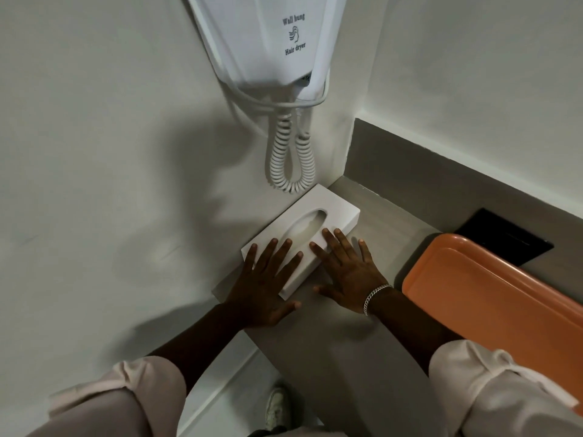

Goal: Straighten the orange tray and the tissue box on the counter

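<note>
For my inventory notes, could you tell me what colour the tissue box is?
White; the tissue box shows in the head view.

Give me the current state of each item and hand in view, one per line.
Tissue box: flat on the counter, skewed to its edges, no tissue sticking out.
Orange tray: flat on the counter, empty, untouched.
Left hand: open, palm down on the box.
Right hand: open, fingers spread, fingertips on the box.
Hair dryer: hung on the wall, cord dangling.
</note>
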A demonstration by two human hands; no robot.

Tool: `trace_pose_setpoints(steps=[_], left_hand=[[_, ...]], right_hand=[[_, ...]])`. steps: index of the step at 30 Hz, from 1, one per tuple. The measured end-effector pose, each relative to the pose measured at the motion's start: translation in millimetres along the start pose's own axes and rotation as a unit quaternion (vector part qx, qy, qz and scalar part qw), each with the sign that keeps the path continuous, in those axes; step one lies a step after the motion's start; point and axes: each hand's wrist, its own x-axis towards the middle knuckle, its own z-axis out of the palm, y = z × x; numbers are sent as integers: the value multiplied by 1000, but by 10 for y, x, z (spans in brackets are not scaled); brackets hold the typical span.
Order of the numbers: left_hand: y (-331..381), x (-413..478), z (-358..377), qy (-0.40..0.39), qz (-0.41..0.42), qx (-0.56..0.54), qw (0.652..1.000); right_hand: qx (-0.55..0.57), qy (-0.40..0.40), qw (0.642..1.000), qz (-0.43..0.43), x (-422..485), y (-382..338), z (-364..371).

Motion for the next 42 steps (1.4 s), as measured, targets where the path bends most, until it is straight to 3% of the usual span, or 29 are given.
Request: trace_pose_setpoints(steps=[21, 36, 39, 42], left_hand=[[85, 981, 108, -14, 9, -2, 1000], [134, 1179, 44, -53, 7, 7, 999], [160, 1179, -120, -65, -3, -26, 998], [269, 1281, -296, -43, 7, -62, 997]], right_hand=[[-18, -2, 999, 36, 329, 872, -146], [-40, -41, 996, 62, 356, 941, -347], [5, -41, 995, 93, 163, 773, -541], [133, 60, 983, 112, -235, 550, -772]])
